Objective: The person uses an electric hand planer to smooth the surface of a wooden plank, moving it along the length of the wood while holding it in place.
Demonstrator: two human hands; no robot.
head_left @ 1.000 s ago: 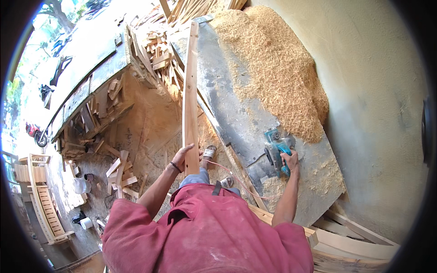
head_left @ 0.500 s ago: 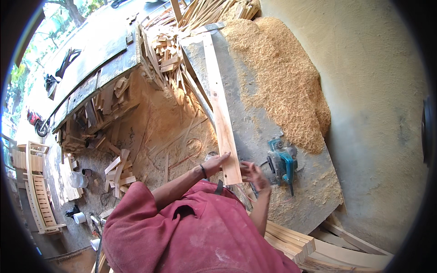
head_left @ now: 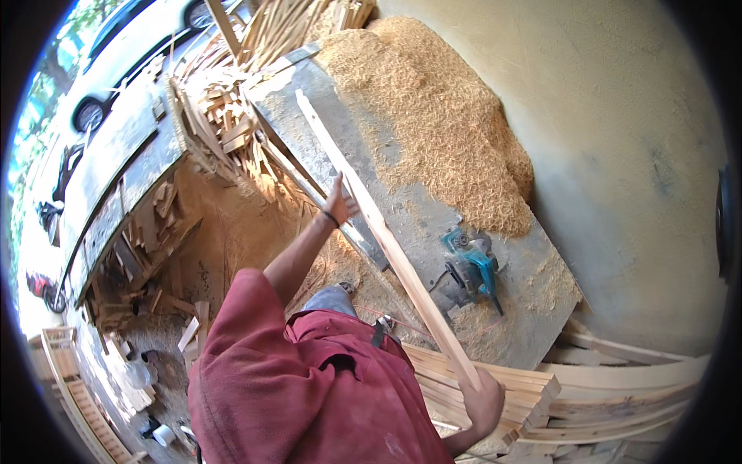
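A long pale wooden board slants over the grey worktable, its narrow edge turned up. Its near end lies in my right hand, whose fingers are wrapped around it above a stack of planks. Farther along the left side of the board is my left hand, open with thumb and fingers apart. Its fingers are close against the board, and I cannot tell whether they touch it. To the right of the board, a teal electric planer rests on the tabletop.
A large heap of wood shavings covers the far right of the worktable, beside a plain wall. Stacked planks lie at the near right. Offcuts are piled far left. A wooden bench frame stands at left.
The board has turned from broad face up to edge up, and its near end has swung right. My right hand now grips that end; my left hand has moved farther up the board and opened.
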